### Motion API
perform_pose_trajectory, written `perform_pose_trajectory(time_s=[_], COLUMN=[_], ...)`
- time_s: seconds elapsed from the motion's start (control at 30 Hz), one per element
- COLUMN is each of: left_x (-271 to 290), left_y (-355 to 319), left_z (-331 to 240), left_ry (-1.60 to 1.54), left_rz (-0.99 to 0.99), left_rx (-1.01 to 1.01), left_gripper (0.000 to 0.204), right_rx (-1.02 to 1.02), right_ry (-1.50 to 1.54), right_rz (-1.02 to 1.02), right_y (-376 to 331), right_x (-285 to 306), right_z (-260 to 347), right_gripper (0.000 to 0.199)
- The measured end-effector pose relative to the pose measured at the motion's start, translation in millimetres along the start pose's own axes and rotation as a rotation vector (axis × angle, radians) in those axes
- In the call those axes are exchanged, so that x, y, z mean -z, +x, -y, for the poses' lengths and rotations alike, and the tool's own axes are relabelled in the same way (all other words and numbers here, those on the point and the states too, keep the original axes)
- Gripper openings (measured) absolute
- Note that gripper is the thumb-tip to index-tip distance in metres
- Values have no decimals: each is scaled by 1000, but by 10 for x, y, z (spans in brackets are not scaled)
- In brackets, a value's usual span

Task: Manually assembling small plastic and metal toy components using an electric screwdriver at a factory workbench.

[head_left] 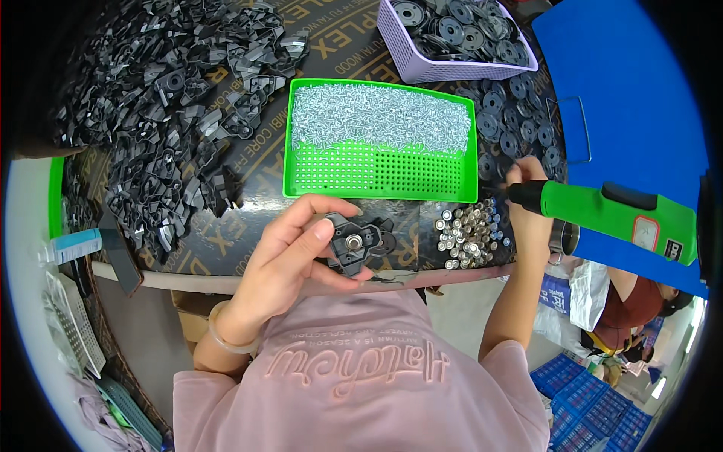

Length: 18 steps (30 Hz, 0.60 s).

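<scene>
My left hand (290, 248) holds a black plastic housing (360, 260) above the table's front edge. A round metal bushing (353, 242) sits in the middle of that housing. Just behind it lies a black disc (385, 242), partly covered. My right hand (529, 197) is at the right, beside scattered black discs (520, 120). Its fingers are curled together, and whatever is in them is hidden. In front of that hand, a green electric screwdriver (629, 218) with a black nose crosses from the right and covers part of it.
A green tray (289, 143) of small silver screws stands in the middle. Metal bushings (471, 233) lie loose near the front edge. Black housings (173, 113) are heaped at the left. A purple basket (452, 71) of discs stands behind, and a blue bin (625, 83) at the right.
</scene>
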<state>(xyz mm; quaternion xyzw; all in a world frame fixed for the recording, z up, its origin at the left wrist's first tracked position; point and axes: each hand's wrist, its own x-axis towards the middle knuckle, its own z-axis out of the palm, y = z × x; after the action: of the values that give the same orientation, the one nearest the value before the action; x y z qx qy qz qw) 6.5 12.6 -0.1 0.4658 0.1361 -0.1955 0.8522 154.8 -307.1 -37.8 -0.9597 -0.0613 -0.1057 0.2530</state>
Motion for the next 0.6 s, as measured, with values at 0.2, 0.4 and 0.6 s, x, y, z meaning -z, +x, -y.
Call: perform_pose_trajectory(time_s=[0.2,0.4,0.6], left_x=[-30,-99,-244], left_y=[9,120,138], left_z=[22,130,173], left_ry=[-14,-81,70], left_rz=[16,108,141], left_rx=[8,44,42], left_gripper=[42,40,34], right_rx=[-195,-215,-65], right_ry=[278,773,713], right_rz=[-81,100,236], right_y=[-655,-1036,-1082], right_x=[615,418,174], right_z=[542,1137,1284], right_gripper=[11,18,13])
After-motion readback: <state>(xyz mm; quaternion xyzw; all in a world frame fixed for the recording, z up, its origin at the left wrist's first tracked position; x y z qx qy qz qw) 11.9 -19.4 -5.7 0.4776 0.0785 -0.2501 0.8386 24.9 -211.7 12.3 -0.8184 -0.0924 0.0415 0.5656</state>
